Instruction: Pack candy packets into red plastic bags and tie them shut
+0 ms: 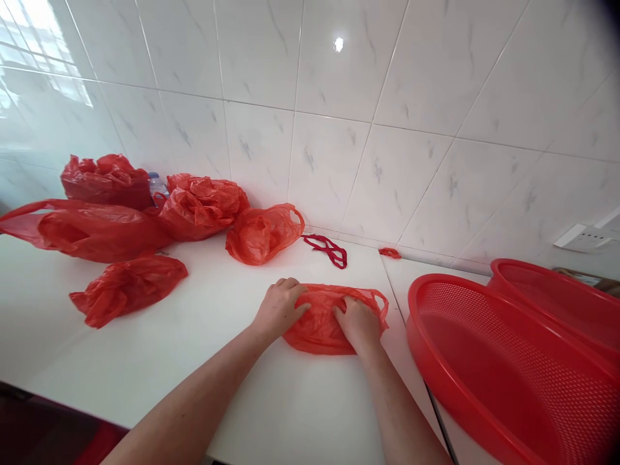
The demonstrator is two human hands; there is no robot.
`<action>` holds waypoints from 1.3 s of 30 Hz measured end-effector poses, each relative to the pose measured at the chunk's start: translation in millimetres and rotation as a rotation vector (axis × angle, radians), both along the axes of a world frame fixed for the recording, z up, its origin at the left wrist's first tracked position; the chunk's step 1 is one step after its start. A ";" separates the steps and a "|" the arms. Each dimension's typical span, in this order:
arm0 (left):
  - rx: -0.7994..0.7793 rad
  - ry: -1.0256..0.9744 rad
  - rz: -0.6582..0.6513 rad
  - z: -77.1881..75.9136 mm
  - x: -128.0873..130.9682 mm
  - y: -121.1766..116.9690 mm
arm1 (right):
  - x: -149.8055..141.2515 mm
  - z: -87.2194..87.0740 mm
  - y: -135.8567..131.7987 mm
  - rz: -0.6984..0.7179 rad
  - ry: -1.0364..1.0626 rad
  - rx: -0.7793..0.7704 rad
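A thin red plastic bag (322, 329) lies flattened and crumpled on the white table in front of me, its loop handle at the right end. My left hand (279, 309) grips the bag's left end, thumb on top and fingers curled over the far edge. Toward the right end, my right hand (361, 323) is closed on the film, with its fingertips partly hidden in the folds. Behind the bag lies a dark red cord or strap (329, 248) in a loose loop. Another red bag (264, 234), puffed and crumpled, sits by the wall.
Several bulging red bags (104, 232) crowd the table's left side, with a clear bottle (157, 184) among them. Two red perforated baskets (431, 323) stand at the right. A red scrap (390, 253) lies near the tiled wall (334, 161), which bears a socket (584, 237).
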State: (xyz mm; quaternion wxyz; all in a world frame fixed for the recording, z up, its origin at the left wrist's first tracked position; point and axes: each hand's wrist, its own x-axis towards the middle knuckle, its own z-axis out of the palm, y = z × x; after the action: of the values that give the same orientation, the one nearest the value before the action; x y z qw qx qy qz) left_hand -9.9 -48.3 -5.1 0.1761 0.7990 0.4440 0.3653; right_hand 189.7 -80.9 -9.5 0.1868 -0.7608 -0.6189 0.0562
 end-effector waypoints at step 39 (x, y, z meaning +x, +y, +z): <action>-0.368 -0.583 0.254 -17.9 -14.4 28.1 | -9.4 -8.6 -8.0 0.127 -0.037 0.101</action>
State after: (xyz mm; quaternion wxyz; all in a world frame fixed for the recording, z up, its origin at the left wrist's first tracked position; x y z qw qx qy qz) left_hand -24.3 -20.2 -23.0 0.3893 0.5549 0.5289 0.5107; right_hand 180.3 -88.8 -18.1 0.2094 -0.7106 -0.6713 0.0226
